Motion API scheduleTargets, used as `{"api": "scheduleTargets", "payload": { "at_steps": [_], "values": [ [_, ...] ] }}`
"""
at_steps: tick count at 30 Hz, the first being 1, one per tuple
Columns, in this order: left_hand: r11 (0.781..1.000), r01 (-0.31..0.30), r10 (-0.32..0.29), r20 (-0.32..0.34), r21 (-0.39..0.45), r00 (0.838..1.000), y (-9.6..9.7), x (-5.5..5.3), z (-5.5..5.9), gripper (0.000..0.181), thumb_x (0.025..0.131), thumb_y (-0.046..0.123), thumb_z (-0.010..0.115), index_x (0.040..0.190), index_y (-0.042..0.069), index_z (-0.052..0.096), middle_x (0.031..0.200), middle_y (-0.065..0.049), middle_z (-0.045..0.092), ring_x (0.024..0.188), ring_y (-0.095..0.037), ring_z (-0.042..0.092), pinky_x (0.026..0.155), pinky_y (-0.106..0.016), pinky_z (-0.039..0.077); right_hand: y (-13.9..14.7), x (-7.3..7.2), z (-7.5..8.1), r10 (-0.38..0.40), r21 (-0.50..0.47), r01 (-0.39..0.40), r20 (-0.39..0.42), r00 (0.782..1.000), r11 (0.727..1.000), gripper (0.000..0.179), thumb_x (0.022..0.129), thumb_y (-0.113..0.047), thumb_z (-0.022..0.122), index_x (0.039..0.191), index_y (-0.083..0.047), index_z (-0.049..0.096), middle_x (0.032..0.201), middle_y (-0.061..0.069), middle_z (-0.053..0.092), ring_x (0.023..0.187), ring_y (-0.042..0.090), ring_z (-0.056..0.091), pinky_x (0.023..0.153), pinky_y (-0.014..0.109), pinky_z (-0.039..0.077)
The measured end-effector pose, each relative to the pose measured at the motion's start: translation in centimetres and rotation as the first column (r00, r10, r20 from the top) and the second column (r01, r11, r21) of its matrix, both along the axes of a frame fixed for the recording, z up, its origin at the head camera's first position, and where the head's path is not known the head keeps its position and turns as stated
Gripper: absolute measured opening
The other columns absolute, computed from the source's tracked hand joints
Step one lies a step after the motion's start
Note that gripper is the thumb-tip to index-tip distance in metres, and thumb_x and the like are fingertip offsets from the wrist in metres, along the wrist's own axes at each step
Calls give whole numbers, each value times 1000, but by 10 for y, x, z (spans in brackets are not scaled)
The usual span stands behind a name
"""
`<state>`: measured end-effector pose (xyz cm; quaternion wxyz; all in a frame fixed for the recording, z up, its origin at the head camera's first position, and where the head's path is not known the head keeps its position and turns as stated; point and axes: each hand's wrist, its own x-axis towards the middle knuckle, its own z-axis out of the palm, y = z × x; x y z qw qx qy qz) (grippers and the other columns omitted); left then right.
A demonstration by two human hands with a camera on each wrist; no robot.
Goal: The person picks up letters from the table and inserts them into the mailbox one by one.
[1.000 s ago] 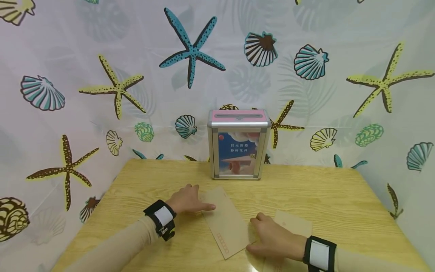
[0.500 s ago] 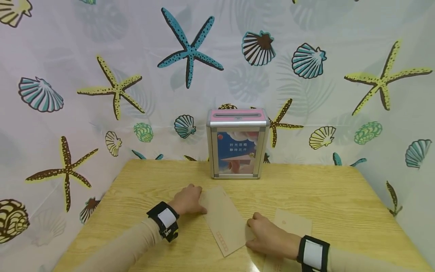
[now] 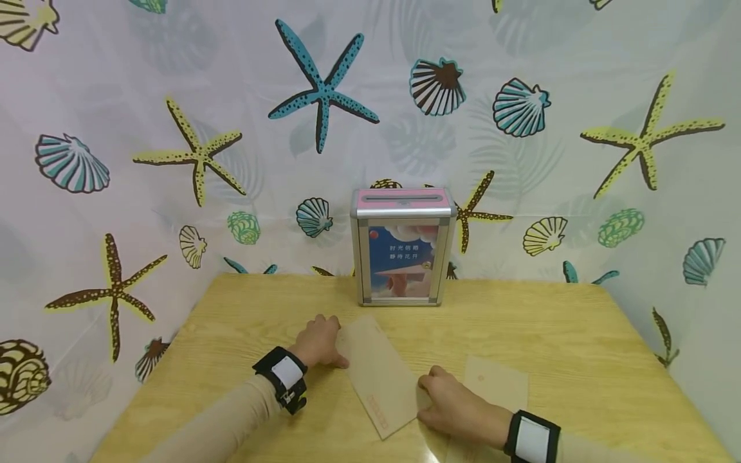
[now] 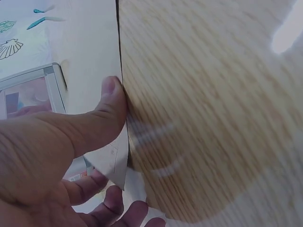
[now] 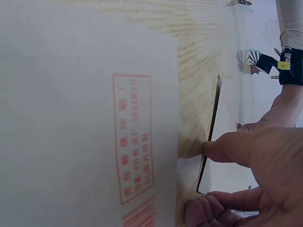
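Observation:
A tan paper envelope (image 3: 382, 379) lies slantwise on the table in the head view, a row of red boxes near its lower end. My left hand (image 3: 318, 344) pinches its left edge near the far end; in the left wrist view that thumb (image 4: 110, 90) lies along the edge of the envelope (image 4: 92, 42), fingers behind it. My right hand (image 3: 457, 405) pinches the opposite edge near the close corner. In the right wrist view, thumb (image 5: 215, 150) and fingers meet this edge. A second envelope (image 3: 503, 382), partly hidden under my right hand, carries a red printed frame (image 5: 132, 137) in the right wrist view.
Beyond the envelopes, a silver-framed letter box (image 3: 402, 247) with a pink slotted top and a lock stands at the back of the wooden table (image 3: 532, 321). A curtain (image 3: 243, 64) printed with starfish and shells hangs behind and along both sides.
My left thumb has drawn back from over the envelope to its left edge. My right hand has shifted slightly left against the other edge. The letter box has stayed in place.

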<state>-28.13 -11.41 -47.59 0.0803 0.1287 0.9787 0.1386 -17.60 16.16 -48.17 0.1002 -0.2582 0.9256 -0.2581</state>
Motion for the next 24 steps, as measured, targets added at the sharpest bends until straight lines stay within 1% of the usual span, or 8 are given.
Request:
{"api": "scheduleTargets", "payload": {
  "at_steps": [6,9,11,14,16,19,22,24],
  "values": [
    [999,21,-23,29,44,999,1,-2,-5,81,63,35,92,124,-3,54,115,-23,60,103,-39,58,81,-52,53,3,4,-4,-18,-21,17,-18,1000,1000,44,77,-12,73,112,12,61,95,11,55,74,13,49,60,24,50],
    [991,42,-46,35,126,998,-3,-6,-12,70,73,27,86,125,-5,54,117,-22,63,102,-33,61,85,-47,53,4,5,-7,-32,-38,31,-24,999,999,45,78,-14,73,114,10,61,93,9,54,75,13,49,62,24,50],
    [979,34,-44,43,203,998,-10,-6,-19,58,81,22,80,125,-6,55,112,-22,65,92,-29,64,79,-44,55,3,6,-10,-44,-52,43,-20,999,998,43,78,-15,72,113,9,62,92,7,54,75,13,49,63,25,50],
    [937,7,-35,74,349,997,-21,-3,-24,30,91,17,69,112,-2,62,91,-15,68,71,-21,65,63,-36,55,2,7,-14,-56,-82,55,-8,998,995,38,78,-14,71,109,6,63,88,6,54,74,14,48,61,25,48],
    [896,8,-52,88,444,995,-26,0,-22,14,93,13,67,98,1,63,77,-11,66,59,-19,64,54,-32,53,3,7,-15,-60,-106,62,16,998,992,35,79,-14,72,108,5,64,87,6,53,74,15,47,61,25,46],
    [842,30,-88,83,539,993,-28,1,-16,18,93,11,66,80,4,55,67,-10,63,57,-20,66,51,-30,53,5,5,-15,-72,-140,78,46,996,987,31,81,-15,73,103,4,64,84,7,51,72,16,46,57,24,42],
    [782,29,-108,89,622,990,-26,0,-10,17,92,10,66,82,3,54,70,-12,66,62,-24,68,55,-35,58,8,1,-13,-87,-172,100,84,993,980,29,85,-18,72,104,4,65,82,5,53,71,15,47,55,25,41],
    [742,9,-104,102,670,989,-25,-1,-6,10,92,10,67,92,4,59,75,-10,69,64,-28,69,58,-40,59,10,-3,-13,-83,-191,100,98,992,976,22,88,-18,70,100,0,67,81,2,57,70,14,51,56,25,44]
  ]
}}
